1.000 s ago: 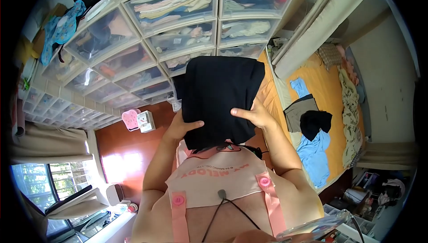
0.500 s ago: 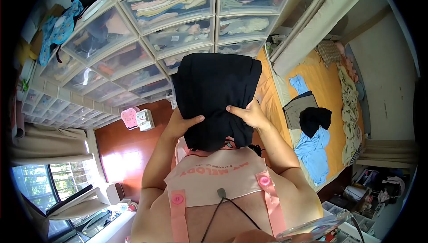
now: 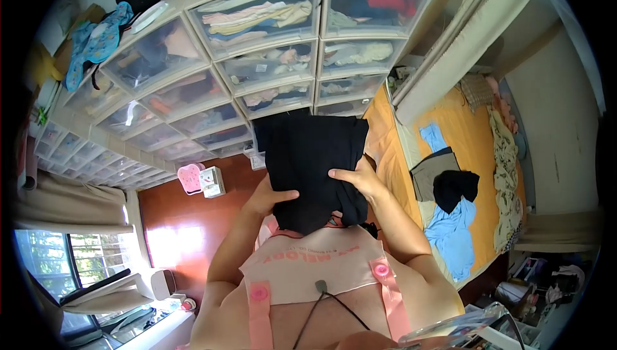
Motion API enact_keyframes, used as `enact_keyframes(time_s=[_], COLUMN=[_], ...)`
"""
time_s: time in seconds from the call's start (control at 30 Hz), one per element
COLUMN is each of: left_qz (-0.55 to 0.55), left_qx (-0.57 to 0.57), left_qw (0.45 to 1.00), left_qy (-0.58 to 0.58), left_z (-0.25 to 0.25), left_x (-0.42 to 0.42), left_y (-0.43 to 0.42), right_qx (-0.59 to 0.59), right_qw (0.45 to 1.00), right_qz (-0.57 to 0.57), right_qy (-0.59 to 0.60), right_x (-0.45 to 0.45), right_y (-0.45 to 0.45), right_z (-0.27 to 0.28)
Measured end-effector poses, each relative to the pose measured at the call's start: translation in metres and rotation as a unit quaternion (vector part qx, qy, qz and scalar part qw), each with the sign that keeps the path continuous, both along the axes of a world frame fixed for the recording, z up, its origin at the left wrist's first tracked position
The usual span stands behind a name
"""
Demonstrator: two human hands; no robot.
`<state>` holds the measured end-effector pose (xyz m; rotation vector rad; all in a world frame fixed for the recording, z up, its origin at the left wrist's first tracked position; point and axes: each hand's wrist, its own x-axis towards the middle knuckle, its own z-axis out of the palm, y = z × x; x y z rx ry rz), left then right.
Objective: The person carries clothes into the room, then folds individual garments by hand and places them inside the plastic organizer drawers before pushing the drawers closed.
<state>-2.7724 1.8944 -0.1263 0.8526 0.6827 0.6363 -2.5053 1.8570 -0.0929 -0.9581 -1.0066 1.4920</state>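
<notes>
A folded black garment [image 3: 315, 157] is held up in front of my chest, above the pink apron [image 3: 315, 263]; its exact kind does not show. My left hand [image 3: 271, 197] grips its left edge, thumb on the near face and fingers hidden behind. On the opposite edge, my right hand [image 3: 358, 176] holds it the same way, thumb pressed on the cloth. A further dark layer shows behind the garment at its upper left.
Clear-fronted storage drawers [image 3: 263, 16] with clothes inside stand ahead. On the right, a bed with an orange sheet [image 3: 443, 119] bears a black cloth [image 3: 455, 186], a grey garment [image 3: 432, 173] and blue clothing [image 3: 453, 234]. A pink stool [image 3: 190, 178] and white box [image 3: 212, 182] are on the floor.
The black garment has come lower and nearer my body, its top edge dropping and a back layer now showing at left. Both hands keep their hold and sit slightly lower.
</notes>
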Motion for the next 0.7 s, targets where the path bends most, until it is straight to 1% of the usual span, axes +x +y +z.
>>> enact_keyframes(time_s=[0.1, 0.13, 0.23, 0.33, 0.43, 0.47, 0.5, 0.53, 0.57, 0.63, 0.67, 0.7], left_qz=[-0.007, -0.02, -0.035, -0.057, -0.047, -0.031, -0.016, -0.001, 0.003, 0.013, 0.044, 0.073], left_qx=[0.063, 0.091, 0.108, 0.027, -0.04, -0.038, -0.033, -0.035, -0.089, -0.192, -0.239, -0.286], left_qw=[0.998, 0.995, 0.99, 0.998, 0.998, 0.999, 0.999, 0.999, 0.996, 0.981, 0.969, 0.952], left_qy=[0.009, 0.037, 0.088, 0.012, -0.007, 0.005, 0.015, 0.023, 0.023, 0.021, 0.049, 0.077], left_z=[-0.013, -0.016, -0.023, -0.05, -0.089, -0.106, -0.125, -0.139, -0.148, -0.166, -0.183, -0.206], left_x=[0.0, -0.005, -0.021, -0.043, -0.066, -0.076, -0.085, -0.093, -0.102, -0.122, -0.131, -0.14], left_y=[-0.002, 0.001, 0.007, 0.018, 0.02, 0.019, 0.022, 0.025, 0.027, 0.045, 0.051, 0.052], right_qx=[-0.063, -0.095, -0.171, -0.182, -0.224, -0.272, -0.248, -0.295, -0.345, -0.311, -0.29, -0.334], right_qw=[0.996, 0.993, 0.982, 0.982, 0.974, 0.962, 0.968, 0.953, 0.931, 0.945, 0.953, 0.941], right_qz=[0.009, 0.026, 0.069, 0.04, 0.032, 0.021, 0.009, 0.018, 0.028, 0.034, 0.037, 0.004], right_qy=[-0.059, -0.069, -0.043, 0.005, -0.002, -0.027, -0.027, -0.073, -0.118, -0.094, -0.08, -0.061], right_x=[-0.014, -0.019, -0.03, -0.051, -0.072, -0.078, -0.087, -0.089, -0.088, -0.085, -0.085, -0.09], right_y=[0.001, 0.002, 0.01, 0.017, 0.027, 0.031, 0.035, 0.047, 0.054, 0.07, 0.084, 0.101], right_z=[-0.016, -0.016, -0.03, -0.05, -0.096, -0.11, -0.129, -0.155, -0.184, -0.25, -0.272, -0.275])
